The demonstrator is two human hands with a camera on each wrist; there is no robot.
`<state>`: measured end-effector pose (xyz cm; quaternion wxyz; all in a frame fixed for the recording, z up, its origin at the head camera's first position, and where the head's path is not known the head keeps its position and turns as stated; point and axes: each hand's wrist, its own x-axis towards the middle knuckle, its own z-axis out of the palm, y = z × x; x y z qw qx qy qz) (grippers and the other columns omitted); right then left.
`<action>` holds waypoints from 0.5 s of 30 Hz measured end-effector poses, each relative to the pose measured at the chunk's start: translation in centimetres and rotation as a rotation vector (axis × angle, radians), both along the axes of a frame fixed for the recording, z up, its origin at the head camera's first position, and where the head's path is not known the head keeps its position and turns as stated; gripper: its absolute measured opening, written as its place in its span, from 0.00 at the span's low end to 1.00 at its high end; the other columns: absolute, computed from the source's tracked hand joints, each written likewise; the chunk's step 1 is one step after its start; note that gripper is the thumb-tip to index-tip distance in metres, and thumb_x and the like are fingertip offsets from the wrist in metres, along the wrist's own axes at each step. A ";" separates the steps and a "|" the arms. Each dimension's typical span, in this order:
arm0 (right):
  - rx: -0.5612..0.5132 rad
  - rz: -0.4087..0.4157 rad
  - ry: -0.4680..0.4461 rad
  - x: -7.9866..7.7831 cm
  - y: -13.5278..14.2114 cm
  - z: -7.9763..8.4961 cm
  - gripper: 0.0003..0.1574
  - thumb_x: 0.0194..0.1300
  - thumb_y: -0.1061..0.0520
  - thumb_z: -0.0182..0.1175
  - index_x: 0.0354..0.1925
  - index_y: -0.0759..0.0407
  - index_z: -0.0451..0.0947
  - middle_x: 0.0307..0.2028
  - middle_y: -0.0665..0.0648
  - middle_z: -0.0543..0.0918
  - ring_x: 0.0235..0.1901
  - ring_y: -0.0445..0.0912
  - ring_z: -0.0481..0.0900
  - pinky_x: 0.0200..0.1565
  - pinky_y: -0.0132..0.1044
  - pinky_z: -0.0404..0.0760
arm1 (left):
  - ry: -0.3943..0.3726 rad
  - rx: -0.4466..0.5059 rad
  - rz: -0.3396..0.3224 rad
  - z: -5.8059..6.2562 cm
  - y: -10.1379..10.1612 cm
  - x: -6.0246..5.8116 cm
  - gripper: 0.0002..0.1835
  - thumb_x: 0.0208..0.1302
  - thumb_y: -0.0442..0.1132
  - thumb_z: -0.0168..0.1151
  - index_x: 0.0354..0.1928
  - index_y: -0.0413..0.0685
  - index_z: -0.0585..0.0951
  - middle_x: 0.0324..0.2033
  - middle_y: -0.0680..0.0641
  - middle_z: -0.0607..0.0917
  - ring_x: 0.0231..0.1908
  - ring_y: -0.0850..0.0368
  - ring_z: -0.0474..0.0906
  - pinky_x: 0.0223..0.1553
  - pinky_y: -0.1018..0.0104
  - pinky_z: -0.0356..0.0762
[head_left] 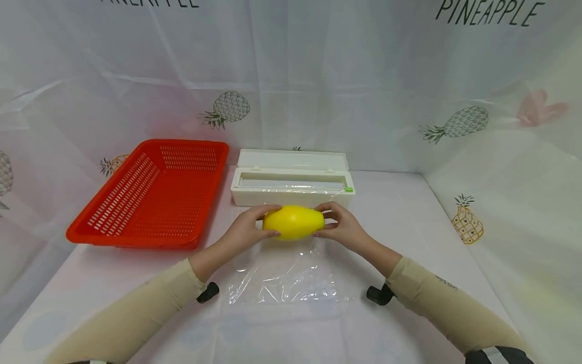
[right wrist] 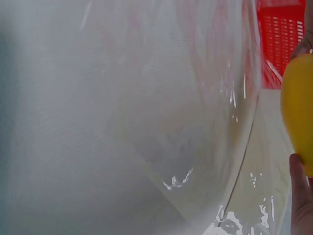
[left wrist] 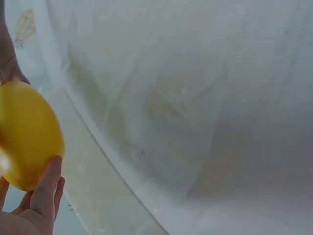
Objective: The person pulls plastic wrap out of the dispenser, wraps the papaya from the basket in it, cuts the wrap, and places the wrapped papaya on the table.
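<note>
A smooth yellow oval fruit [head_left: 294, 222] lies lengthwise between both hands, over a sheet of clear plastic wrap [head_left: 286, 278]. At its left end my left hand [head_left: 249, 225] grips it, thumb on the near side and fingers on the far side. The opposite end is held the same way by my right hand [head_left: 342, 227]. In the left wrist view the fruit [left wrist: 29, 134] is cut off by the left edge, fingertips pressed to its skin. The right wrist view shows part of the fruit [right wrist: 298, 110] at the right edge.
Just behind the hands stands a white wrap dispenser [head_left: 293, 197], its lid [head_left: 293, 161] raised and a green slider [head_left: 349, 189] at its right end. The wrap runs from it toward me. A red perforated basket [head_left: 136, 240] sits at the left. A pineapple-print curtain [head_left: 318, 76] hangs behind.
</note>
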<state>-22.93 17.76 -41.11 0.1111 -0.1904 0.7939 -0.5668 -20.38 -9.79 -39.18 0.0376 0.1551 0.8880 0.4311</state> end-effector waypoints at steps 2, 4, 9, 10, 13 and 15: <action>0.039 0.009 0.002 -0.2 -0.1 -0.3 0.36 0.51 0.66 0.74 0.57 0.60 0.70 0.57 0.59 0.73 0.55 0.58 0.75 0.48 0.39 0.81 | -0.012 -0.011 0.010 -0.3 0.1 0.0 0.34 0.52 0.36 0.76 0.63 0.52 0.77 0.60 0.50 0.77 0.60 0.47 0.72 0.61 0.51 0.69; 0.069 0.028 0.011 -0.3 -0.1 -0.6 0.36 0.50 0.66 0.75 0.56 0.61 0.71 0.57 0.59 0.73 0.57 0.57 0.74 0.49 0.40 0.81 | -0.027 -0.028 0.020 -0.4 0.2 0.0 0.34 0.50 0.35 0.77 0.62 0.52 0.77 0.59 0.50 0.78 0.59 0.47 0.72 0.62 0.51 0.68; 0.093 0.072 0.012 -0.5 -0.4 -1.1 0.34 0.51 0.68 0.73 0.55 0.63 0.71 0.55 0.59 0.74 0.58 0.58 0.73 0.51 0.44 0.80 | -0.044 -0.070 0.013 -1.0 0.3 0.1 0.35 0.49 0.35 0.77 0.62 0.50 0.77 0.59 0.47 0.78 0.60 0.45 0.71 0.63 0.49 0.65; 0.099 0.079 0.009 -0.5 -0.4 -1.2 0.34 0.51 0.69 0.73 0.55 0.63 0.71 0.55 0.59 0.74 0.58 0.58 0.73 0.51 0.45 0.80 | -0.042 -0.072 0.008 -1.1 0.2 0.1 0.35 0.49 0.35 0.77 0.62 0.49 0.77 0.59 0.46 0.78 0.60 0.45 0.70 0.63 0.48 0.64; 0.123 0.091 -0.003 -0.4 -0.5 -1.3 0.34 0.51 0.69 0.73 0.55 0.62 0.71 0.55 0.59 0.74 0.58 0.58 0.73 0.51 0.44 0.80 | -0.018 -0.070 -0.014 -1.7 0.0 0.3 0.35 0.49 0.34 0.77 0.62 0.47 0.77 0.59 0.45 0.77 0.60 0.45 0.70 0.64 0.49 0.64; 0.145 0.094 -0.003 -0.5 -0.6 -1.5 0.34 0.51 0.69 0.73 0.55 0.62 0.71 0.55 0.59 0.74 0.58 0.57 0.72 0.51 0.42 0.80 | 0.006 -0.063 -0.030 -2.0 -0.1 0.3 0.35 0.48 0.33 0.77 0.62 0.46 0.77 0.58 0.45 0.77 0.60 0.45 0.70 0.64 0.49 0.64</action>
